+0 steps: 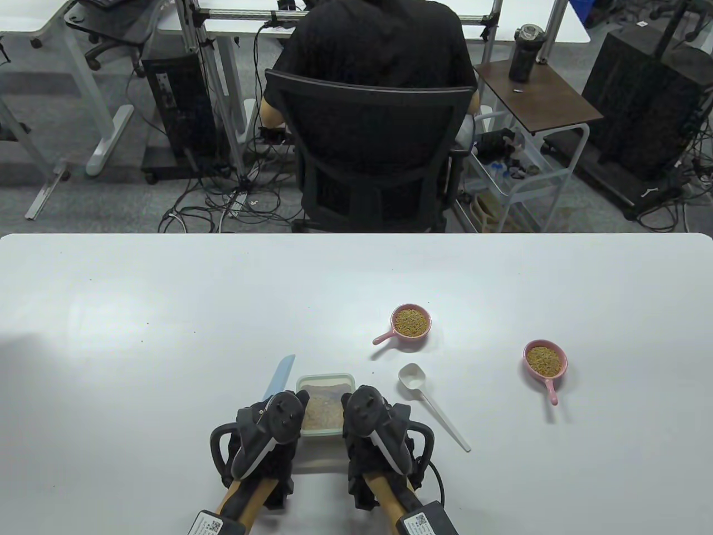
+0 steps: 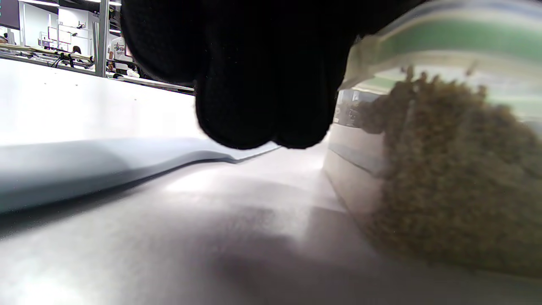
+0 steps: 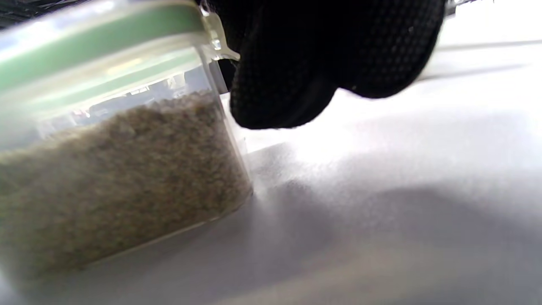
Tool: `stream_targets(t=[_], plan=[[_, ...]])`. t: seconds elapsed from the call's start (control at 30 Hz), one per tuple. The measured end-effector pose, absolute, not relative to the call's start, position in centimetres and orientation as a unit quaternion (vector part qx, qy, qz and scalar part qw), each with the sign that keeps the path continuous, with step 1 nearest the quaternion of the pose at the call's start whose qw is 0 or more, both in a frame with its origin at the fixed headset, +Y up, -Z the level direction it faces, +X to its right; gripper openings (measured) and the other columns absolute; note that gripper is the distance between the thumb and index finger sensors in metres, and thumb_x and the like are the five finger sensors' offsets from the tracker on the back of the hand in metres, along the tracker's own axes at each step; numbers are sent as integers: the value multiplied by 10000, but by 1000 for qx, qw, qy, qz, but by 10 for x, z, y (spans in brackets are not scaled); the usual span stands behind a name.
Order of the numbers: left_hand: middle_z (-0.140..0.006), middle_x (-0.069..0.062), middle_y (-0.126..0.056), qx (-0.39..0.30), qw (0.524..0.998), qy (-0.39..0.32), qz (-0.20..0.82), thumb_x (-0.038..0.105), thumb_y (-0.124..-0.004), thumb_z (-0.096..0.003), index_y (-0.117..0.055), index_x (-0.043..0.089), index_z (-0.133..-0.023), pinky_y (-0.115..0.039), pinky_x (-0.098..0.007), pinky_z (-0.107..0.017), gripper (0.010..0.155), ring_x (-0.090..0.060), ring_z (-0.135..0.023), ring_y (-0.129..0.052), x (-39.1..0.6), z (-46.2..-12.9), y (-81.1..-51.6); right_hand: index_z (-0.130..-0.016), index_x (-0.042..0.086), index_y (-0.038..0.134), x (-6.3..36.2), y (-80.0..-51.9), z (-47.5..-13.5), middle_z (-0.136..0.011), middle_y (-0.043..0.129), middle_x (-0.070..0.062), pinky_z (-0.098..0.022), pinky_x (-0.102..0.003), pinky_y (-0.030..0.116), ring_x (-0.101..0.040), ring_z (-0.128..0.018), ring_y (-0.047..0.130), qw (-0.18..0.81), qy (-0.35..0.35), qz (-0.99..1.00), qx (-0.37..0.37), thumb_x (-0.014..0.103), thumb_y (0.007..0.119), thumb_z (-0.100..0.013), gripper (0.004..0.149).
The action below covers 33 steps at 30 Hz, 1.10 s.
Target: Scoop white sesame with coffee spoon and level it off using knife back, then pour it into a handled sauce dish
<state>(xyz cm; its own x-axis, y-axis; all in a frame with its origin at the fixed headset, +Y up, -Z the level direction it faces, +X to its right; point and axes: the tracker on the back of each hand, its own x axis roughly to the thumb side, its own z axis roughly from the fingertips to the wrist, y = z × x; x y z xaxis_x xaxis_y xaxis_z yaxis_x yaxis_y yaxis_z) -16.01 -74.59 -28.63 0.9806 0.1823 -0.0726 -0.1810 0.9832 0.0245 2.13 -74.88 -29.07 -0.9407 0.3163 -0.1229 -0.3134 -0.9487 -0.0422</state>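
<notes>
Both hands' grip unclear; wrist-view sesame box [image 3: 114, 169] wall, overhead-only spoon [image 1: 431, 404].

The table [image 1: 167, 312] is smooth white with a soft sheen. At six o'clock the tub [image 1: 325, 384] looks like clear plastic with a pale green rim, the sesame [image 1: 322, 412] in it dull and grainy. Both gloves [image 3: 330, 55] are black knitted cloth, matt and coarse. The knife [image 1: 280, 376] at the tub's ten o'clock has a pale blue, smooth blade. The spoon [image 1: 431, 404] at its three o'clock looks like white plastic. The two pink dishes [image 1: 411, 322] look glazed and glossy.
</notes>
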Motion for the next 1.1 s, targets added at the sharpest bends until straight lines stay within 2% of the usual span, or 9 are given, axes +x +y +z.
stream_targets(t=[0.17, 0.47, 0.6, 0.7, 0.8, 0.93, 1.0, 1.1], plan=[[-679, 9, -1036, 9, 995, 37, 95, 526, -642, -636, -909, 136, -879, -768, -490, -606, 531, -226, -563, -1071, -161, -286, -746, -910, -24, 851, 36, -756, -297, -684, 953, -174, -344, -422, 849, -191, -379, 994, 273, 43, 958, -76, 401, 684, -600, 552], [-695, 16, -1033, 8, 994, 34, 102, 547, -630, -628, -900, 157, -891, -762, -487, -617, 542, -222, -583, -1067, -164, -286, -747, -943, 8, 820, 42, -762, -296, -724, 933, -164, -376, -432, 838, -198, -422, 986, 296, 47, 952, -59, 432, 663, -600, 567], [-753, 1, -1022, 8, 993, 33, 110, 603, -613, -601, -874, 177, -938, -743, -494, -640, 602, -238, -638, -1054, -171, -286, -748, -1044, 1, 703, 47, -762, -295, -860, 848, -211, -453, -472, 802, -261, -550, 961, 297, 69, 952, -32, 502, 640, -594, 676], [-815, 3, -995, 26, 995, 37, 91, 656, -602, -577, -836, 188, -985, -721, -503, -668, 663, -249, -699, -1035, -177, -283, -742, -1094, 20, 622, 49, -748, -288, -944, 784, -226, -505, -506, 775, -307, -643, 936, 234, 17, 972, -14, 522, 640, -588, 713], [-905, 4, -948, 54, 993, 47, 90, 673, -605, -572, -781, 214, -1037, -692, -515, -703, 677, -263, -791, -998, -186, -279, -729, -1103, 80, 636, 53, -729, -280, -979, 777, -195, -534, -520, 766, -319, -693, 927, 199, -25, 980, 16, 526, 651, -586, 683], [-1169, -41, -705, 98, 986, 29, 135, 673, -608, -575, -577, 238, -1173, -537, -577, -795, 740, -354, -1095, -717, -202, -274, -715, -1092, 169, 678, 65, -711, -273, -1022, 777, -133, -588, -546, 734, -346, -788, 886, 176, -70, 981, 42, 511, 657, -588, 610], [-1238, -28, -606, 137, 985, 26, 105, 679, -601, -570, -508, 272, -1202, -471, -586, -819, 758, -350, -1171, -595, -211, -271, -709, -1091, 206, 681, 75, -705, -269, -1079, 732, -112, -656, -578, 663, -375, -907, 791, 162, -111, 980, 34, 469, 639, -599, 560], [-1314, -17, -407, 165, 981, 10, 106, 723, -499, -535, -333, 339, -1238, -356, -565, -837, 818, -366, -1214, -359, -232, -269, -705, -1128, 230, 610, 95, -701, -263, -1209, 520, -102, -726, -666, 445, -411, -1085, 516, 142, -174, 974, 24, 502, 605, -591, 602]])
